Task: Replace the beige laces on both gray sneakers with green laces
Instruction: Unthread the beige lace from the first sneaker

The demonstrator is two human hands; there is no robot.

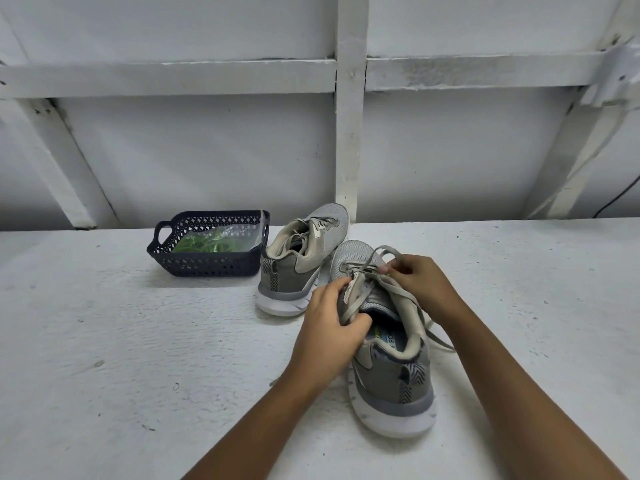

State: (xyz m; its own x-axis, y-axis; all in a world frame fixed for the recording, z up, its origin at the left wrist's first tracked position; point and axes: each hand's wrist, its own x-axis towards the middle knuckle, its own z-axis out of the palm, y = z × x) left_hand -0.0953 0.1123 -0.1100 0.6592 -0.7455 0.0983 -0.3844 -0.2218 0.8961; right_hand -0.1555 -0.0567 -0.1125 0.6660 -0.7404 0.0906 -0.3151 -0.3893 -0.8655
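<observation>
Two gray sneakers stand on the white table. The near sneaker (391, 368) points away from me, heel toward me, with loosened beige laces (401, 289). My left hand (332, 327) grips its left side at the tongue and collar. My right hand (419, 275) pinches a beige lace over the eyelets near the toe. One lace end trails off to the right. The far sneaker (298, 261) stands behind it, still laced in beige. Green laces (207, 244) lie in a clear bag inside a dark basket (194, 265).
The basket sits left of the far sneaker. A white wall with wooden beams (349, 133) rises just behind the table. The table surface (121, 341) stretches wide on the left and right of the shoes.
</observation>
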